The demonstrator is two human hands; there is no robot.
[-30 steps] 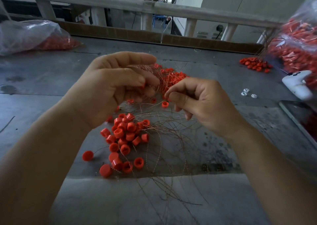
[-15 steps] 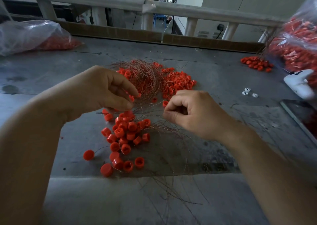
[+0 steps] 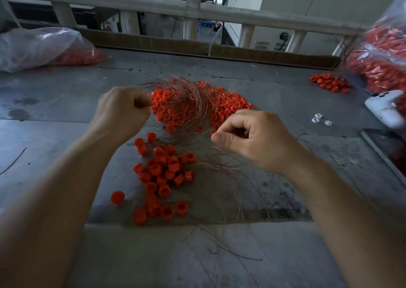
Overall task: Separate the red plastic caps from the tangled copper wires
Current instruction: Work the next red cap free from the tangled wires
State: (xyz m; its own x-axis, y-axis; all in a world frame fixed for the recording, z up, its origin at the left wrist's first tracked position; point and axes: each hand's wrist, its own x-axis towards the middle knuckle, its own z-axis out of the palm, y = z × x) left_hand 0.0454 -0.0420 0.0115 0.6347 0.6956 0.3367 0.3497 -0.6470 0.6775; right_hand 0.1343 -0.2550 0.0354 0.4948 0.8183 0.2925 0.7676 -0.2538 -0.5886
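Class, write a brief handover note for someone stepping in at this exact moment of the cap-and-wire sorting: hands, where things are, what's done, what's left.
Left hand: fingers curled beside the wire tangle; grip unclear.
Right hand: thumb and forefinger pinched, contents too fine to tell.
Done: freed caps piled near, loose wires strewn on the table.
To do: the tangle lies on a heap of caps farther back.

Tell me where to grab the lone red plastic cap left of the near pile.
Pinch the lone red plastic cap across its round side wall, coming down from above. It appears to sit closed end up, apart from the near pile, with bare grey table around it, so fingertips should fit.
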